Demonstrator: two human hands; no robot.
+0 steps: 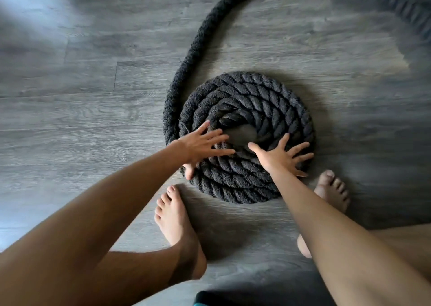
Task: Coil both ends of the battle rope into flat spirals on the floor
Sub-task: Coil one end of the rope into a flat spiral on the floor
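Head view: hands apart, left hand (pixel 200 146), right hand (pixel 282 157), both splayed flat on rope spiral (pixel 268 96).

My left hand (pixel 200 148): flat on rope spiral (pixel 247 110).
My right hand (pixel 281 157): fingers spread, pressing it.

Grey wood-look plank floor (pixel 70 100) fills the frame, with a pale patch of light (pixel 16 0) at upper left.

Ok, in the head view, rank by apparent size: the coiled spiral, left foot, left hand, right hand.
1. coiled spiral
2. left foot, though nearer the camera, so its lead over the hands is unsure
3. left hand and right hand: look alike, unranked
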